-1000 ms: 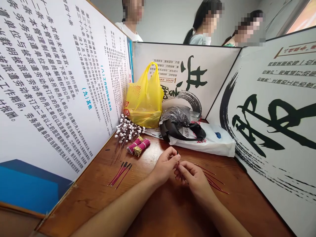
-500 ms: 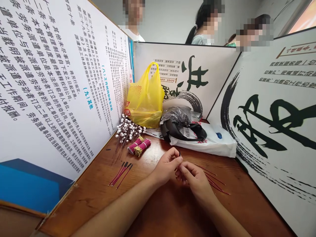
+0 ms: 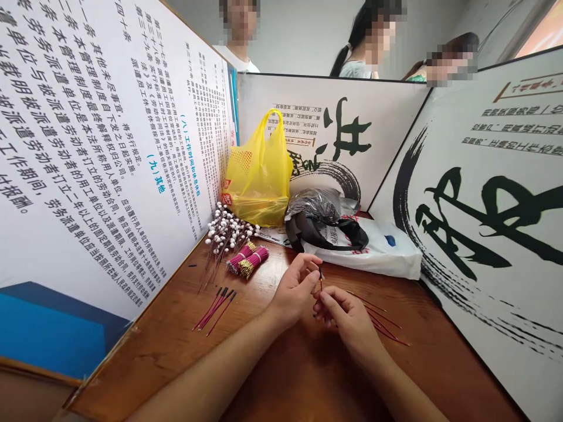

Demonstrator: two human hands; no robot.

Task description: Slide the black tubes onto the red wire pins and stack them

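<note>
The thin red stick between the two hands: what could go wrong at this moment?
1. Both hands, left hand and right hand, pinch the thin red stick only at the fingertips; it might slip or bend.
2. Loose red sticks lie on the table right beside the right hand, so a wrist movement could scatter them.
3. The small pile of sticks lies unbundled near the left forearm and could probably be swept off its place.

Head camera looks down, near wooden table (image 3: 281,381).
</note>
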